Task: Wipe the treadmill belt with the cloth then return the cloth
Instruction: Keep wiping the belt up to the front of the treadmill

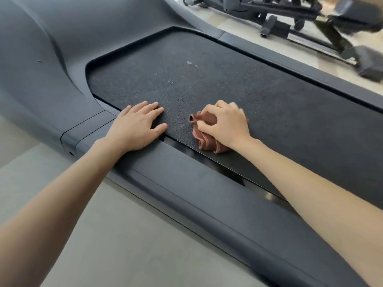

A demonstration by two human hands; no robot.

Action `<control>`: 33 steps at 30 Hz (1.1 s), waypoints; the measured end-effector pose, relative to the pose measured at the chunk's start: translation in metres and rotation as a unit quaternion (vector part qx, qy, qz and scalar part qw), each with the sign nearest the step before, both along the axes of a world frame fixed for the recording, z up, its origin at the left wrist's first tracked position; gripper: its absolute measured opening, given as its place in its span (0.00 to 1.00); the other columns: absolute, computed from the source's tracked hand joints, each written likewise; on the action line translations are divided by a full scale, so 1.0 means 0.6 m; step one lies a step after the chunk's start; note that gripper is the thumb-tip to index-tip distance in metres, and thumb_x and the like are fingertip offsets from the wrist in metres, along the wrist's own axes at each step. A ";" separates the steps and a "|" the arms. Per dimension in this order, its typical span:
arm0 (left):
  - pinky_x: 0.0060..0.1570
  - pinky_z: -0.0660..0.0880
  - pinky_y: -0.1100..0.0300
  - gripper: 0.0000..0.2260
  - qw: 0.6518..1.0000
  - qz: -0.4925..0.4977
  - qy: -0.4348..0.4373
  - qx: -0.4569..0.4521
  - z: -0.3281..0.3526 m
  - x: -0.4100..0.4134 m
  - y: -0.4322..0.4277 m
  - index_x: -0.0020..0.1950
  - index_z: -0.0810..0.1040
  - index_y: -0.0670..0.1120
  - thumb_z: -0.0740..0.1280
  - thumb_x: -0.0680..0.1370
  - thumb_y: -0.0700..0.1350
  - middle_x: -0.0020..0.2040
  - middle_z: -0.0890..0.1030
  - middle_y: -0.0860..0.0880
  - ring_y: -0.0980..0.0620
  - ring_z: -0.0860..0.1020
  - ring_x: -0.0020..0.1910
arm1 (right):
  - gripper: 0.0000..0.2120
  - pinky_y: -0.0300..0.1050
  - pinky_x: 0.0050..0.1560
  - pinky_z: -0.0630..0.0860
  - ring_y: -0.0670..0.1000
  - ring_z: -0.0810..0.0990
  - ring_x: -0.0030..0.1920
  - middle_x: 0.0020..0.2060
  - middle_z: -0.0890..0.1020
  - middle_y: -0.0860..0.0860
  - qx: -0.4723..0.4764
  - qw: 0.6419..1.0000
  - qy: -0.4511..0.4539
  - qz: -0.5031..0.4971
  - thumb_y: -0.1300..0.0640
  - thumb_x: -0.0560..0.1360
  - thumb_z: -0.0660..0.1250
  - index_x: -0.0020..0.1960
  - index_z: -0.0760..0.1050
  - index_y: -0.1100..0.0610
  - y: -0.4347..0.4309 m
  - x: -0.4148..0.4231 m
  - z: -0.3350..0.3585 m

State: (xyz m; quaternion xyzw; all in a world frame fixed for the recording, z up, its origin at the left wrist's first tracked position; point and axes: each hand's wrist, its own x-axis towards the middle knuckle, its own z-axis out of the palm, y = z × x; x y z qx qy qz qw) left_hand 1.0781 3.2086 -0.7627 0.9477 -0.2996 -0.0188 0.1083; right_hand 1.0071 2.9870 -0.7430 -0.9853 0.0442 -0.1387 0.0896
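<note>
The black textured treadmill belt point(217, 79) runs from the centre to the right, with a few pale specks near its middle. A crumpled reddish-brown cloth point(204, 139) lies on the belt's near edge. My right hand point(226, 124) grips it from above with curled fingers, pressing it onto the belt. Left of the cloth, my left hand point(137, 126) rests flat with straight fingers, its palm on the near side rail and its fingertips on the belt.
The grey side rail point(186, 183) borders the belt on the near side, and the grey motor cover point(41, 59) rises at the left. Pale floor point(83, 235) lies below. Another dark exercise machine point(300, 19) stands beyond the far rail at the top right.
</note>
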 end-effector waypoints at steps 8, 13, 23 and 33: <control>0.73 0.46 0.52 0.28 0.999 -0.002 0.011 0.035 0.008 -0.005 -0.001 0.78 0.54 0.53 0.52 0.79 0.62 0.78 0.52 0.55 0.53 0.48 0.76 | 0.17 0.48 0.46 0.67 0.54 0.72 0.42 0.39 0.77 0.47 0.005 0.998 -0.058 0.027 0.39 0.67 0.60 0.43 0.80 0.48 -0.038 -0.153 -0.007; 0.74 0.44 0.52 0.29 0.999 -0.002 0.011 0.042 0.008 -0.007 -0.001 0.78 0.52 0.53 0.51 0.79 0.62 0.78 0.51 0.55 0.54 0.47 0.76 | 0.15 0.48 0.43 0.69 0.55 0.74 0.40 0.36 0.78 0.47 0.004 0.994 -0.084 0.065 0.40 0.66 0.61 0.41 0.80 0.49 -0.018 -0.079 -0.012; 0.74 0.40 0.54 0.40 0.999 0.002 0.013 0.034 0.005 -0.010 0.002 0.78 0.50 0.56 0.35 0.68 0.69 0.78 0.48 0.57 0.56 0.44 0.76 | 0.19 0.47 0.43 0.67 0.56 0.76 0.42 0.38 0.79 0.49 0.016 0.991 -0.113 0.069 0.38 0.65 0.58 0.41 0.80 0.50 -0.007 0.135 -0.023; 0.74 0.46 0.51 0.32 0.999 0.000 0.010 0.036 0.009 -0.016 0.009 0.77 0.57 0.54 0.45 0.76 0.66 0.77 0.55 0.57 0.55 0.49 0.76 | 0.17 0.49 0.47 0.64 0.60 0.74 0.49 0.47 0.80 0.52 -0.014 0.993 -0.097 0.071 0.40 0.70 0.63 0.48 0.80 0.50 -0.040 0.248 -0.028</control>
